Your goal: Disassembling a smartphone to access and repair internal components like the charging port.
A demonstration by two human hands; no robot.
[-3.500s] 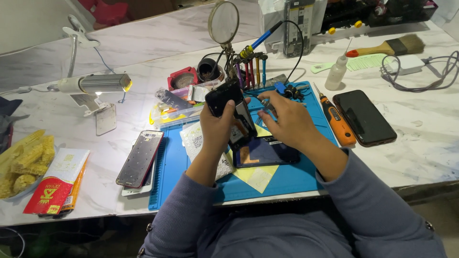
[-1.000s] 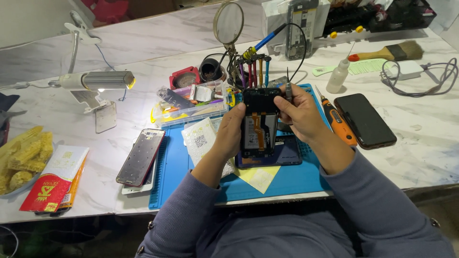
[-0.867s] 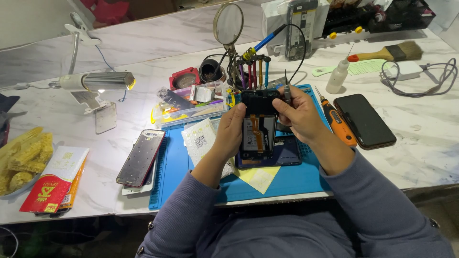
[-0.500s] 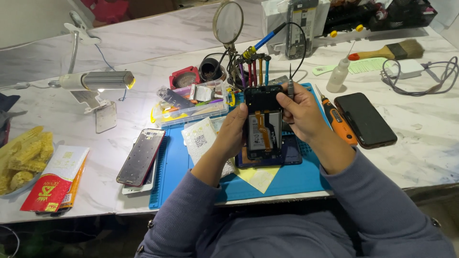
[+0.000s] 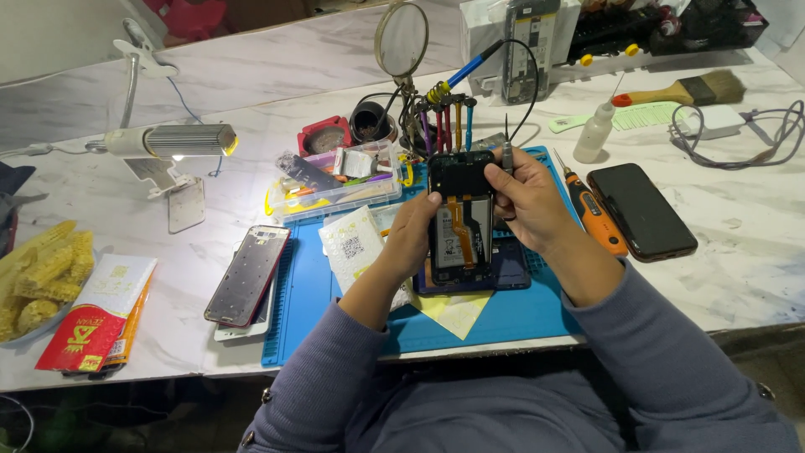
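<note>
Opened phone point(image 5: 460, 216) held upright above blue mat point(image 5: 520, 315). Left hand point(image 5: 412, 236) grip on its lower edge; right hand point(image 5: 527, 197) grips its side, pinching tweezers point(image 5: 506, 151). Risk: tip could snag orange flex, tearing it.

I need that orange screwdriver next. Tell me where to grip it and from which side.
Grip the orange screwdriver around its thick orange handle, coming from above on its right, probably with the right hand. It lies flat, tip pointing away, between the blue mat and the black phone, which crowds that side.
</note>
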